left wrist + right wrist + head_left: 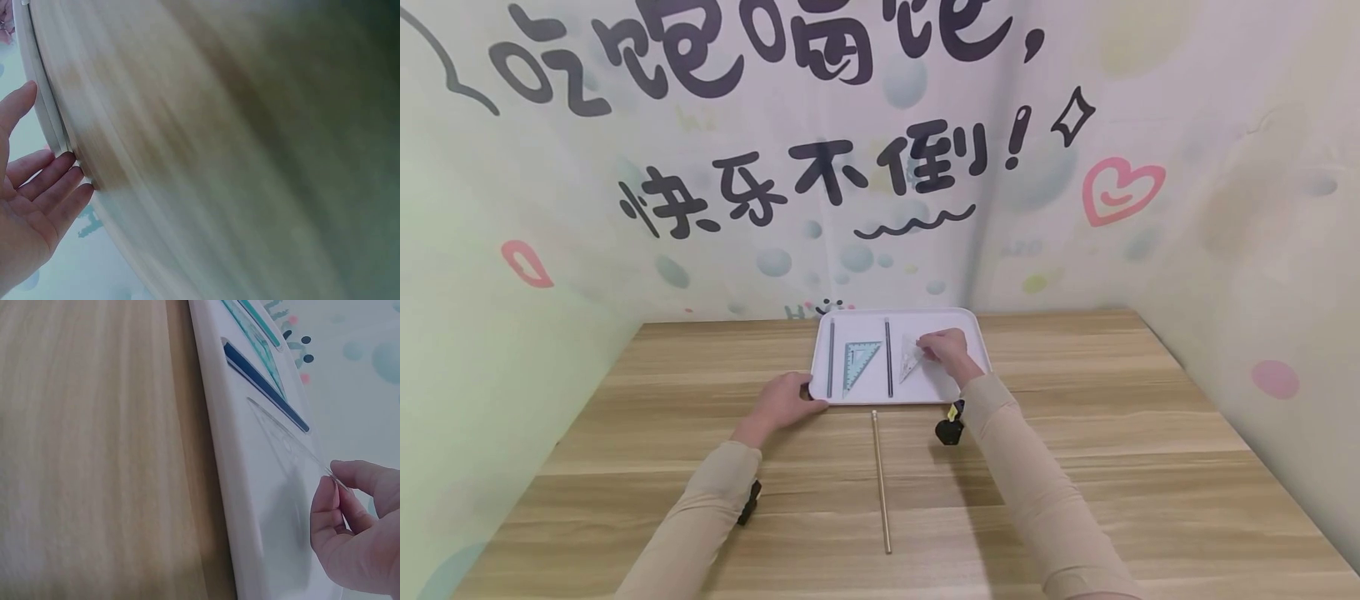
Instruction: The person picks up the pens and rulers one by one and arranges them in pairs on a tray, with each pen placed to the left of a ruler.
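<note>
Head view: right hand (950, 348) pinching clear triangle (910, 358) over white tray (970, 329); left hand (784, 400), fingers relaxed, touching tray's near corner on counter (1075, 433).

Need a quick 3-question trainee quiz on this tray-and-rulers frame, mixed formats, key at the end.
1. True or false: the right hand pinches the clear set square over the white tray.
2. Where does the left hand rest? A) on the brass rod B) on the tray's near left corner C) flat on the table, away from the tray
3. Fill in: the blue set square lies between two dark straight ______.

Key
1. True; the right wrist view shows thumb and finger pinching its edge.
2. B; the brass rod lies untouched on the wooden table.
3. rulers
</note>
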A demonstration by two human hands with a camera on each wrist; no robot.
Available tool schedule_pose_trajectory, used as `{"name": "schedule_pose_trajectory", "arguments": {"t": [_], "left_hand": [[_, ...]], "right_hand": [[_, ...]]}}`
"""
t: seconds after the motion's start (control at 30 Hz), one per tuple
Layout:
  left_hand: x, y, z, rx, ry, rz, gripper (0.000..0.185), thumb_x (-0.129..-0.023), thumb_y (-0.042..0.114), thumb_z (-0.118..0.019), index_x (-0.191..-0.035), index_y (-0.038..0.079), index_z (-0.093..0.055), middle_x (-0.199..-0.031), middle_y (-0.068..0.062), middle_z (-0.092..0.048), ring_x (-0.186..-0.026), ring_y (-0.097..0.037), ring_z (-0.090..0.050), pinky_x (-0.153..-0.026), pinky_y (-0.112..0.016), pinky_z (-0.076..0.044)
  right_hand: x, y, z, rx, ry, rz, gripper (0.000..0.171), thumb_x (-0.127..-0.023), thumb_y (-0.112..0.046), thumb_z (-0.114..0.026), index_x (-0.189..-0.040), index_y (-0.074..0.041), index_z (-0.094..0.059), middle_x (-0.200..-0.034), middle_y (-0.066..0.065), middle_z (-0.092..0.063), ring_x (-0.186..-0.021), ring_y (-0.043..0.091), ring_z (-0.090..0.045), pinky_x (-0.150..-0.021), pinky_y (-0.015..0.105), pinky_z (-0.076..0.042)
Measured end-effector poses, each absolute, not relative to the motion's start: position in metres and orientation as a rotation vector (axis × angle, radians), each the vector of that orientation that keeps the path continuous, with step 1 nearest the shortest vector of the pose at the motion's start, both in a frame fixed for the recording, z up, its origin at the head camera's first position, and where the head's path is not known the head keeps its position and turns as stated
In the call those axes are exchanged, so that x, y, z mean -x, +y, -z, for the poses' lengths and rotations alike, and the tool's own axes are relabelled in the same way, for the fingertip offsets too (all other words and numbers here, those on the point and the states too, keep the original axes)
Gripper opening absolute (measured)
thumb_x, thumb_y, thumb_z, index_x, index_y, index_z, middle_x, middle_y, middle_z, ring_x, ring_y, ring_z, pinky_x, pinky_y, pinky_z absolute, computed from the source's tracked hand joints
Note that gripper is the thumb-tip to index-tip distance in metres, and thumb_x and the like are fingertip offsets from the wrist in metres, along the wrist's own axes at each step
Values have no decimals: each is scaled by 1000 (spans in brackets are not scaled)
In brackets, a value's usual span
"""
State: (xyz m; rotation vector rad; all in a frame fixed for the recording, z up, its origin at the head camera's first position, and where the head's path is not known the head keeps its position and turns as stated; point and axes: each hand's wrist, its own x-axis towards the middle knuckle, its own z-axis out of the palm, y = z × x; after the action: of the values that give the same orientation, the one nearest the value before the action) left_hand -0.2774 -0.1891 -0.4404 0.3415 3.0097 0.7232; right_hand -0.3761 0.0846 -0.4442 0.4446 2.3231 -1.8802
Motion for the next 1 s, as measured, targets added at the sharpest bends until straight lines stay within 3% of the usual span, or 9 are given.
{"name": "schedule_pose_trajectory", "arguments": {"t": [0.17, 0.33, 0.5, 0.8, 1.0], "left_hand": [[278, -189, 441, -333, 3004, -732, 27, -76, 30, -71, -74, 9, -54, -65, -1, -45, -64, -15, -41, -57, -28, -32], [277, -189, 440, -328, 2996, -749, 26, -77, 30, -71, -76, 9, -56, -65, -2, -46, -64, -15, -41, -58, -28, -33], [277, -189, 440, -328, 3001, -747, 25, -77, 30, -71, -78, 9, -57, -66, -1, -46, -65, -15, -41, -58, -28, -32], [278, -190, 442, -326, 3001, -756, 25, -76, 30, -71, -75, 10, -56, -67, -1, -47, -65, -15, -42, -59, -28, -34], [278, -190, 442, -336, 3005, -752, 26, -76, 29, -71, -75, 9, -55, -67, -2, -46, -65, -16, -42, -59, -28, -33]], "right_hand": [[376, 82, 444, -492, 2318, 1889, 29, -78, -4, -67, -104, 7, -63, -88, 11, -62, -62, 8, -55, -62, 19, -47], [385, 80, 451, -503, 2341, 1862, 26, -78, -3, -66, -101, 7, -63, -96, 17, -64, -73, 16, -60, -74, 28, -49], [394, 81, 459, -448, 2380, 1859, 21, -76, -1, -66, -95, 7, -65, -91, 17, -64, -74, 19, -61, -71, 29, -50], [376, 81, 441, -410, 2451, 1809, 26, -79, -4, -66, -103, 7, -63, -100, 19, -62, -61, 7, -54, -61, 18, -47], [376, 87, 439, -334, 2445, 1827, 28, -80, -3, -63, -105, 9, -61, -105, 22, -60, -68, 11, -56, -67, 21, -49]]}}
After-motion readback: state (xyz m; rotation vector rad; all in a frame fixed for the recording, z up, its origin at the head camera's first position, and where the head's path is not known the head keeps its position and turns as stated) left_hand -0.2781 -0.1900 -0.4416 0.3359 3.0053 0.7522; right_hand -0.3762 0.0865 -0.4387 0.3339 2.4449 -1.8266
